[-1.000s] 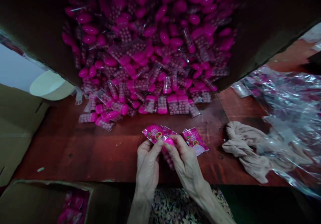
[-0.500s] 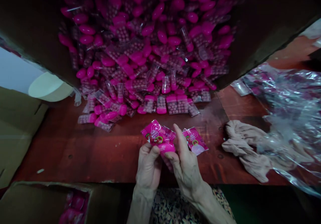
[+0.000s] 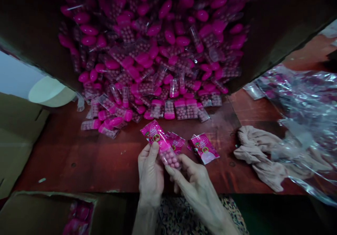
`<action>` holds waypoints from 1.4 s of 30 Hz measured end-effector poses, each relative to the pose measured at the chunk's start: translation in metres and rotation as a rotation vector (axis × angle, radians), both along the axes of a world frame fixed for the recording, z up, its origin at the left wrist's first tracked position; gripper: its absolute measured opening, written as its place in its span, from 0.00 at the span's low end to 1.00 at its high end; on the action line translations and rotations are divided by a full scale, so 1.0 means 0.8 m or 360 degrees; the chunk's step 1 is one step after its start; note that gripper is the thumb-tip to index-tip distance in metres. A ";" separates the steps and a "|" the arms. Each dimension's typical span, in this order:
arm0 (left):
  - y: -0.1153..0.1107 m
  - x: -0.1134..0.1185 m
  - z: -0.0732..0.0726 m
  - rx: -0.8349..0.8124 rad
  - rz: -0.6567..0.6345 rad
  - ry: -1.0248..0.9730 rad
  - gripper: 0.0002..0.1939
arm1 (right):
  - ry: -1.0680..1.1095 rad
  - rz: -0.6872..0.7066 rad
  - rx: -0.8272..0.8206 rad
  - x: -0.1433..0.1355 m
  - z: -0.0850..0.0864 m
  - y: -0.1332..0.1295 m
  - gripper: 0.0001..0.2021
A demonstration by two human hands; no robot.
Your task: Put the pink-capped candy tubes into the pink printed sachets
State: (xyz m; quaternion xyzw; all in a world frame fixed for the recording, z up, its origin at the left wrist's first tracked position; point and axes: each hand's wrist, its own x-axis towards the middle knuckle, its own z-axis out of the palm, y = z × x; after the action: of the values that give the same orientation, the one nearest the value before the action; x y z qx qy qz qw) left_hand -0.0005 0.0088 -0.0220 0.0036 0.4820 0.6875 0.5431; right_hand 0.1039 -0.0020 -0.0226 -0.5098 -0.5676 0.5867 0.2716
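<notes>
A clear candy container point(image 3: 170, 156) full of small pink balls, with a pink cap, is held tilted between my hands. A pink printed packet point(image 3: 152, 129) lies against its capped end; I cannot tell whether the container is partly inside it. My left hand point(image 3: 151, 173) is closed with its thumb over the packet, near the cap. Pinched at the container's lower end is my right hand point(image 3: 193, 178). More printed packets lie on the table just beyond my hands: one stack point(image 3: 205, 149) to the right, another packet point(image 3: 175, 141) partly behind the container.
A big heap of similar containers point(image 3: 168, 66) spills from a large open carton point(image 3: 279, 24). To the right are a crumpled cloth point(image 3: 259, 150) and clear plastic bags point(image 3: 310, 115). At left stands a pale bowl point(image 3: 51, 92); below it, an open box point(image 3: 47, 214) holds pink packs.
The container has tipped so its ball-filled body faces up, and the packet has swung left with it. My right hand has moved down to the container's lower end.
</notes>
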 end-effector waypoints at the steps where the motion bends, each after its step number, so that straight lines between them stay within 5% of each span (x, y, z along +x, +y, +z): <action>1: -0.001 0.000 0.001 0.0023 -0.0024 -0.0008 0.09 | 0.0024 -0.0002 -0.0064 0.000 0.000 -0.002 0.14; 6: -0.008 0.001 0.005 0.0055 -0.0205 -0.0033 0.07 | 0.0210 -0.0046 -0.0156 -0.002 0.009 -0.005 0.13; 13: -0.014 -0.004 0.006 -0.0003 -0.0230 -0.0121 0.11 | -0.0117 -0.0032 0.0459 -0.008 0.009 -0.010 0.08; 23: -0.014 -0.006 0.010 -0.0074 -0.0226 -0.0096 0.13 | 0.0435 -0.0063 -0.0331 -0.013 0.003 0.000 0.14; 31: -0.017 -0.003 0.007 -0.0061 -0.0249 0.0005 0.09 | 0.0135 -0.0095 0.0036 -0.017 0.007 -0.001 0.12; 37: -0.013 -0.014 0.008 0.0037 -0.0302 -0.0103 0.14 | 0.0145 0.0092 -0.0121 -0.016 0.007 0.000 0.13; 42: -0.010 -0.011 0.011 0.0004 -0.0374 0.0024 0.09 | 0.0001 0.0088 0.0066 -0.018 0.012 -0.003 0.12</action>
State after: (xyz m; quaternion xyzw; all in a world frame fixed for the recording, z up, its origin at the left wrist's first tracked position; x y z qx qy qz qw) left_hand -0.0096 0.0007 -0.0131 0.0659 0.4813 0.6198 0.6163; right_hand 0.0894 -0.0042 -0.0128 -0.4879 -0.5935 0.5823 0.2659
